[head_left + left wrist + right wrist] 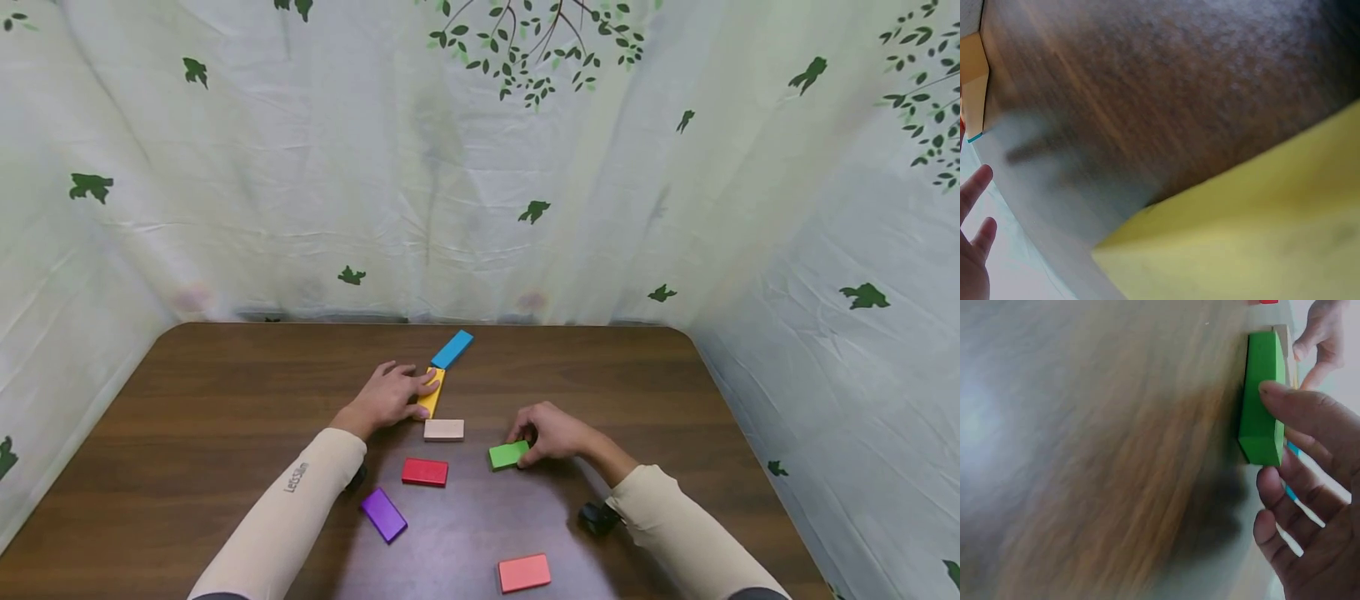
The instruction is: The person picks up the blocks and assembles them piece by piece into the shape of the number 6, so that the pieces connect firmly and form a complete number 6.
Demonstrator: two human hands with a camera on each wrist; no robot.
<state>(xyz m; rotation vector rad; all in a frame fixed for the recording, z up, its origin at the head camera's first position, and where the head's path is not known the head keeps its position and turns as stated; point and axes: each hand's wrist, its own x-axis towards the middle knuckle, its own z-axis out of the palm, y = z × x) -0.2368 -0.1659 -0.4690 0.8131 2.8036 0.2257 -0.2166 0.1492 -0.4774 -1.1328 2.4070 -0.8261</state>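
Observation:
My left hand [388, 395] is at the yellow block [432, 392], its thumb near the block's close end and a finger near the far end, seemingly gripping it. Directly beyond, a blue block [452, 349] meets the yellow one at a slight angle. The right hand [553, 431] pinches a green block [508, 455]; in the right wrist view, the thumb lies on the green block's [1261, 394] face and other fingers [1275, 487] are behind and below. A pale beige block [444, 430] lies just nearer than the yellow one, between the hands.
Closer on the wooden table [247, 392] lie a red block [424, 472], a tilted purple block [384, 515] and a coral block [524, 573]. A white leaf-patterned curtain [300, 167] surrounds the back and sides. A large blurred yellow surface [1254, 237] fills the left wrist view's lower right.

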